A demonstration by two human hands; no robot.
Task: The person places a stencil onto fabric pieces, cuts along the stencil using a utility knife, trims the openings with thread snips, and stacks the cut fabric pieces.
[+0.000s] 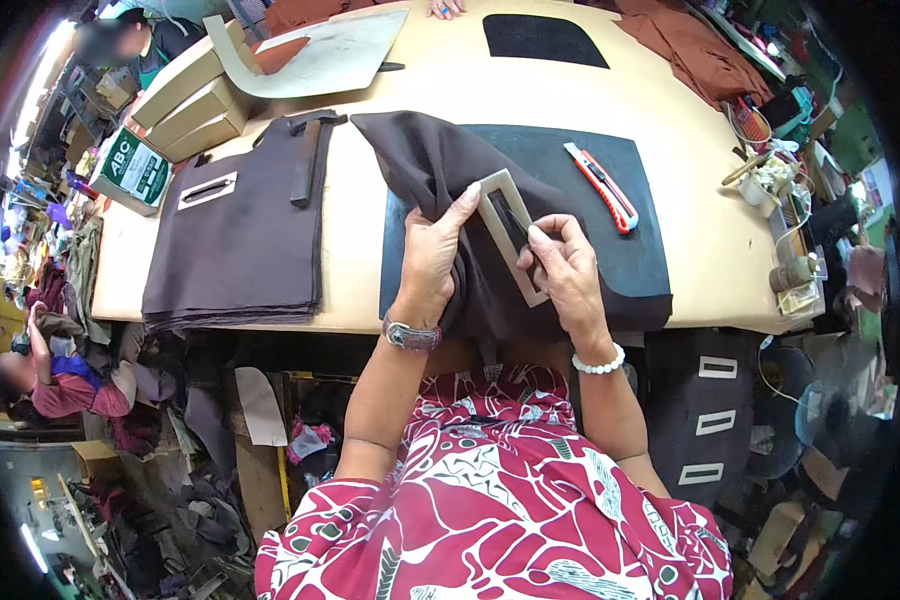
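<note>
A dark brown fabric piece (400,150) is bunched up in front of me, with a beige rectangular frame (503,240) lying on it at a tilt. My left hand (432,258) grips the gathered fabric, its thumb pressed on the frame's upper left corner. At the frame's right side, my right hand (568,275) is closed, thumb against fingers, at the dark slot inside the frame. What exactly its fingertips pinch is hidden. Under the fabric lies a dark cutting mat (625,180), and a red and white box cutter (604,190) rests on it.
To the left is a stack of dark fabric pieces (235,255), topped by another beige frame (208,190) and a dark bar (307,165). Cardboard boxes (195,110) and a green ABC box (130,170) stand behind. Framed fabric (700,400) hangs at the right. Other people are around the table.
</note>
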